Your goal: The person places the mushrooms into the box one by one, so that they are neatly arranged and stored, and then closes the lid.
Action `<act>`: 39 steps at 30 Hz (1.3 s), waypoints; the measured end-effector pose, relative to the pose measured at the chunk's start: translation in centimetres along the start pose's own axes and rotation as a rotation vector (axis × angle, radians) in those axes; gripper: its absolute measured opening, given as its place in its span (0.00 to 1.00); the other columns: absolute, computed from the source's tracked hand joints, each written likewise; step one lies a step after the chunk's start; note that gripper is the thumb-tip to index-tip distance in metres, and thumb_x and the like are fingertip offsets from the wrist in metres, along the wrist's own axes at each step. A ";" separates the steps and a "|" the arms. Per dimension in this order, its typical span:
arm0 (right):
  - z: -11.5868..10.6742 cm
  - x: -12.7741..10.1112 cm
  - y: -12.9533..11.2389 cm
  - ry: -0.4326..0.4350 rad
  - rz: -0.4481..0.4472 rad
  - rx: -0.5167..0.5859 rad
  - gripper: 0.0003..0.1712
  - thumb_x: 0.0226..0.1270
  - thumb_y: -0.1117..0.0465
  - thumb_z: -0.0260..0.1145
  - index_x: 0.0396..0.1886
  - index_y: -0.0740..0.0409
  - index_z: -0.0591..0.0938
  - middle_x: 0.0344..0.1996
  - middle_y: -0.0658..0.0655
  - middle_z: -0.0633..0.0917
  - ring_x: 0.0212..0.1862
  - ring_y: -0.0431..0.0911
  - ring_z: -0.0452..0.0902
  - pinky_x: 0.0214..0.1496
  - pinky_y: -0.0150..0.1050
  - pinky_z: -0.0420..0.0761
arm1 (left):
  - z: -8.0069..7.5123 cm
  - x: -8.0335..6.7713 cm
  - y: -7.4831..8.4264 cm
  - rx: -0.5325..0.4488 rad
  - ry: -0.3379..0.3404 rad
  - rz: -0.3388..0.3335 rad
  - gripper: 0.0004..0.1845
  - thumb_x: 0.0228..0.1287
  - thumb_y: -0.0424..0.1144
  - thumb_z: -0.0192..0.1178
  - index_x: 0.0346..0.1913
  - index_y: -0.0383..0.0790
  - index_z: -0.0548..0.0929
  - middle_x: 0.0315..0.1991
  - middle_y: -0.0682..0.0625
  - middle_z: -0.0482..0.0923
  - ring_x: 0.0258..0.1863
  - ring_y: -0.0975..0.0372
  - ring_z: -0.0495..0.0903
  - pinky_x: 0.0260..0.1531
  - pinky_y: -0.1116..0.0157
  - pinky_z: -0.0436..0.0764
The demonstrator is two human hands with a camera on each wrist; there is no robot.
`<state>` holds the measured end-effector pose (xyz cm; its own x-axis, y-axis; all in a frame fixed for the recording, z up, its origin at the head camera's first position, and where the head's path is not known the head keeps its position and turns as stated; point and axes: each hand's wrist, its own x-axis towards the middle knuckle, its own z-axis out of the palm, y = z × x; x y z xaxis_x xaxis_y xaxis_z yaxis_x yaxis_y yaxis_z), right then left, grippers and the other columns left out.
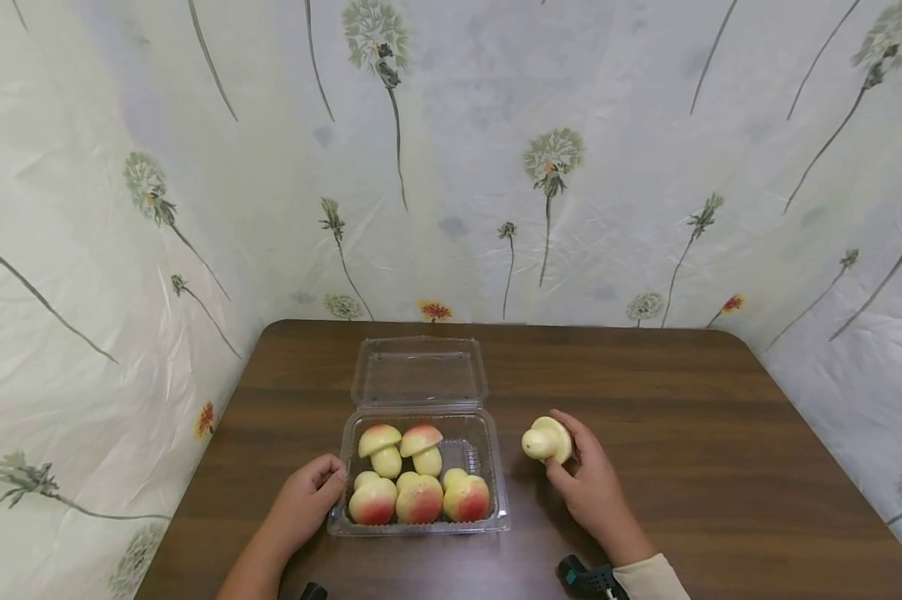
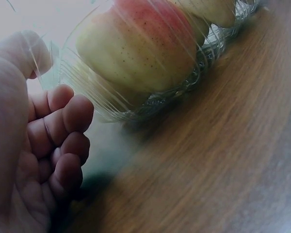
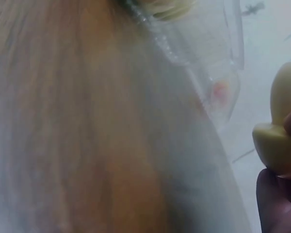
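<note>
A clear plastic clamshell container (image 1: 502, 500) stands on the table with its lid (image 1: 421, 375) folded back. Inside are toy mushrooms with red-and-yellow caps. Two, including one mushroom (image 1: 380, 440), lie in the far row with stems toward me; three, including another mushroom (image 1: 468, 500), fill the near row. The far right corner of the container holds no mushroom. My left hand (image 1: 308, 498) pinches the container's left rim, its other fingers curled, as the left wrist view shows. To the right, my right hand (image 1: 589, 479) holds a pale mushroom (image 1: 547, 440) between thumb and fingers, stem pointing left.
The brown wooden table (image 1: 721, 467) extends to both sides and behind the container. A pale curtain (image 1: 451, 167) printed with dandelions hangs behind the table and along its sides. A dark strap (image 1: 589, 577) sits at my right wrist.
</note>
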<state>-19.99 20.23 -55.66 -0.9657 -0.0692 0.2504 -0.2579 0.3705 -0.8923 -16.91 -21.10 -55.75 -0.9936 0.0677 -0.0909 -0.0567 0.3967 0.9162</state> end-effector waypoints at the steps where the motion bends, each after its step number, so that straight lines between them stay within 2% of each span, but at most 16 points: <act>1: 0.1 0.1 -0.1 0.002 -0.001 -0.002 0.40 0.57 0.76 0.64 0.69 0.52 0.65 0.61 0.58 0.71 0.62 0.47 0.69 0.54 0.23 0.72 | 0.0 0.0 0.0 -0.002 -0.001 0.000 0.07 0.68 0.38 0.56 0.30 0.44 0.75 0.20 0.51 0.72 0.20 0.63 0.71 0.25 0.66 0.72; 5: 0.2 0.5 -0.6 0.019 -0.019 -0.013 0.39 0.57 0.75 0.65 0.68 0.53 0.66 0.60 0.56 0.70 0.60 0.45 0.71 0.53 0.24 0.74 | -0.2 0.0 0.1 -0.007 0.005 0.009 0.08 0.68 0.38 0.56 0.30 0.44 0.75 0.20 0.51 0.72 0.20 0.63 0.71 0.24 0.66 0.71; 6: 0.2 0.5 -1.3 0.018 -0.021 -0.020 0.38 0.57 0.75 0.66 0.67 0.54 0.66 0.60 0.56 0.69 0.59 0.46 0.71 0.52 0.24 0.74 | -0.2 -0.1 0.5 -0.005 0.008 0.005 0.08 0.68 0.38 0.55 0.29 0.44 0.75 0.19 0.51 0.72 0.19 0.63 0.71 0.24 0.66 0.71; 12: 0.4 0.6 -5.5 -0.020 -0.011 -0.030 0.36 0.58 0.74 0.65 0.67 0.57 0.67 0.58 0.59 0.69 0.58 0.46 0.70 0.52 0.29 0.76 | -0.3 -0.2 0.5 0.007 0.013 0.004 0.08 0.68 0.38 0.55 0.29 0.44 0.75 0.19 0.51 0.72 0.19 0.63 0.71 0.25 0.66 0.71; 13: 0.5 0.7 -5.6 -0.026 -0.012 -0.029 0.36 0.59 0.74 0.65 0.66 0.56 0.67 0.57 0.59 0.69 0.57 0.45 0.70 0.53 0.31 0.77 | -0.3 0.0 0.0 0.006 0.011 0.009 0.08 0.68 0.38 0.56 0.29 0.45 0.75 0.19 0.51 0.72 0.19 0.63 0.71 0.25 0.66 0.72; 18: 0.9 0.9 -6.0 -0.049 -0.027 -0.037 0.36 0.59 0.75 0.64 0.67 0.55 0.67 0.57 0.58 0.70 0.56 0.42 0.69 0.54 0.40 0.78 | -0.2 -0.1 -0.1 -0.001 0.009 0.014 0.07 0.67 0.39 0.56 0.30 0.44 0.76 0.20 0.51 0.72 0.20 0.63 0.71 0.25 0.66 0.72; 21: 1.1 1.0 -6.2 -0.056 -0.050 -0.036 0.36 0.57 0.77 0.62 0.67 0.57 0.66 0.57 0.59 0.70 0.56 0.43 0.70 0.53 0.39 0.78 | -0.1 -0.1 -0.1 0.004 0.010 0.015 0.07 0.67 0.40 0.57 0.30 0.46 0.77 0.20 0.51 0.73 0.20 0.63 0.71 0.26 0.66 0.72; 25: 1.4 1.0 -6.7 -0.064 -0.073 -0.022 0.36 0.57 0.78 0.61 0.66 0.59 0.66 0.57 0.61 0.70 0.56 0.46 0.70 0.53 0.30 0.76 | 0.0 -0.1 -0.1 0.016 0.003 0.017 0.07 0.68 0.39 0.56 0.30 0.47 0.76 0.20 0.52 0.73 0.20 0.63 0.71 0.25 0.67 0.71; 30: 2.2 1.3 -7.3 -0.036 -0.109 -0.031 0.33 0.56 0.79 0.61 0.63 0.61 0.70 0.62 0.64 0.66 0.61 0.49 0.65 0.55 0.23 0.71 | 0.0 -0.1 -0.1 0.017 0.002 0.018 0.07 0.67 0.38 0.56 0.29 0.46 0.76 0.20 0.52 0.73 0.19 0.63 0.71 0.24 0.67 0.71; 36: 3.2 1.6 -7.1 -0.043 -0.130 -0.013 0.31 0.58 0.79 0.61 0.62 0.60 0.72 0.59 0.62 0.68 0.57 0.49 0.68 0.56 0.23 0.71 | 0.2 0.0 0.1 0.030 0.019 -0.005 0.07 0.67 0.37 0.56 0.30 0.46 0.77 0.20 0.53 0.73 0.20 0.64 0.71 0.26 0.67 0.71; 39: 3.8 1.9 -6.0 -0.068 -0.117 0.011 0.32 0.60 0.78 0.61 0.63 0.55 0.72 0.59 0.60 0.69 0.58 0.49 0.69 0.57 0.25 0.71 | 0.1 -0.5 1.1 0.030 0.019 -0.005 0.07 0.67 0.35 0.55 0.30 0.43 0.76 0.19 0.53 0.72 0.19 0.65 0.70 0.25 0.67 0.70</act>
<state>-20.37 14.37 -51.20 -0.9289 -0.1736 0.3271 -0.3684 0.3459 -0.8629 -16.48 -20.66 -54.76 -0.9949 0.0484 -0.0882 -0.0595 0.4239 0.9038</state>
